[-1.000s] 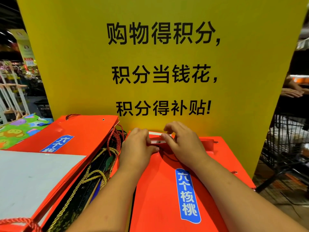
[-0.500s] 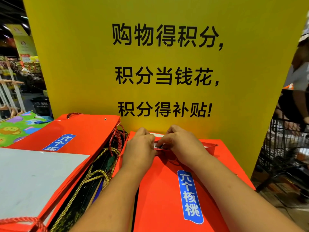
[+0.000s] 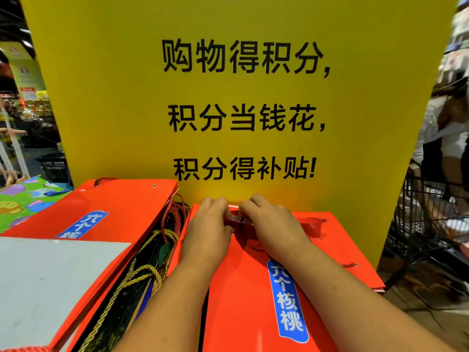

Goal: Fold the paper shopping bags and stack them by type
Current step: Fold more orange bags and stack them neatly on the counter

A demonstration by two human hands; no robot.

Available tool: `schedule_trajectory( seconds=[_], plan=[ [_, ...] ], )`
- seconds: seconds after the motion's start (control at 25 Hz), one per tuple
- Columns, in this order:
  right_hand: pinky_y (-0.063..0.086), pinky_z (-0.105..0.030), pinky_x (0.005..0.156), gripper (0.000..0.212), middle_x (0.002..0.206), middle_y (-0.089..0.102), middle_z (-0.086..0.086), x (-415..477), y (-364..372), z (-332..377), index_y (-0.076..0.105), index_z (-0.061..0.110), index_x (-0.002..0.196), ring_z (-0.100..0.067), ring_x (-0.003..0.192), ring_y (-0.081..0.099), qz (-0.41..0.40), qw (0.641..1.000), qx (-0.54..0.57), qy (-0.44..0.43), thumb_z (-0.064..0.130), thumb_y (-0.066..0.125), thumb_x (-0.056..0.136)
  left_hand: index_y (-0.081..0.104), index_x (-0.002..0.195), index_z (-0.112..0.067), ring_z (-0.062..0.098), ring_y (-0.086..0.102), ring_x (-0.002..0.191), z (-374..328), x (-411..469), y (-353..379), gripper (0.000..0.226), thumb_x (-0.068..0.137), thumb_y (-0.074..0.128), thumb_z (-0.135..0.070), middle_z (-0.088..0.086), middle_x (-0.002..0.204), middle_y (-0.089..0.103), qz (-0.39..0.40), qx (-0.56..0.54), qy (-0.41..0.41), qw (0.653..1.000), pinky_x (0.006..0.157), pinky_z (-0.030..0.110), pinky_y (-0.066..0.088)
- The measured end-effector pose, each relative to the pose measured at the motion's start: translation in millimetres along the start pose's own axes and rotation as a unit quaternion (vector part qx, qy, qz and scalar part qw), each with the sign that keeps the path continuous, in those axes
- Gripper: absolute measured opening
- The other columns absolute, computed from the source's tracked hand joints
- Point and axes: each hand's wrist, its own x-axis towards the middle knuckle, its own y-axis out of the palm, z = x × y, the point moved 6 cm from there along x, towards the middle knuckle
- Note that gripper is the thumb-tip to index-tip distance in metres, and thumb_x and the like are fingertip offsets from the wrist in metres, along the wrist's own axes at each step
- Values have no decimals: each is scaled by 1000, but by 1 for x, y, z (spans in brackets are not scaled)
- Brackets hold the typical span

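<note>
A red paper shopping bag with a blue label lies flat in front of me, its far end against a yellow sign. My left hand and my right hand sit side by side at that far end, fingers curled, pinching a small red and white folded flap of the bag between them. A stack of like red bags lies to the left. Between the two, dark bags with gold and red cord handles stand on edge.
The tall yellow sign with black characters blocks the far side. A grey flat sheet covers the near left. A colourful cartoon-print bag lies far left. A wire shopping cart and a person stand at the right.
My hands have drawn closer together at the bag's far edge, and the white-and-red flap between them is more tightly pinched. The camera shifted slightly.
</note>
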Motion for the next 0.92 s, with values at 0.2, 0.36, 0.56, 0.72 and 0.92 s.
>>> schedule_trajectory(
  seconds=[0.2, 0.36, 0.56, 0.72, 0.92],
  plan=[
    [34, -34, 62, 29, 119, 47, -1, -5, -7, -2, 48, 24, 121, -32, 96, 62, -16, 999, 32, -1, 18, 59, 95, 42, 83, -31, 11, 50, 79, -7, -2, -3, 41, 79, 76, -8, -12, 93, 45, -13, -12, 24, 1000, 70, 39, 46],
    [38, -34, 64, 28, 116, 47, -1, -6, -7, -7, 51, 23, 119, -29, 95, 60, -51, 995, 79, -16, 19, 62, 93, 43, 88, -40, -3, 48, 84, -12, -1, -3, 47, 78, 77, -9, -16, 97, 43, -7, -47, 63, 997, 67, 22, 38],
    [39, -32, 66, 21, 111, 44, -2, -4, 3, -15, 56, 21, 111, -25, 93, 56, -82, 987, 134, -14, 19, 66, 92, 46, 93, -39, 6, 49, 90, -13, -2, -1, 43, 80, 78, -14, -13, 101, 42, -10, -47, 67, 997, 72, 22, 38],
    [43, -38, 67, 10, 103, 47, 1, 4, 2, -27, 54, 19, 104, -25, 85, 54, -113, 973, 201, 34, 15, 56, 95, 46, 91, -33, 6, 47, 84, -6, -1, 2, 41, 78, 79, -13, -10, 98, 43, 0, -43, 41, 998, 67, 16, 32],
    [33, -30, 65, 15, 93, 54, -1, -9, -16, -78, 51, 17, 102, -24, 80, 55, -292, 887, 302, 193, 4, 45, 98, 51, 95, -31, 6, 45, 90, -3, -2, -5, 39, 77, 82, -15, -11, 98, 47, -18, -66, 25, 997, 70, 8, 30]
  ],
)
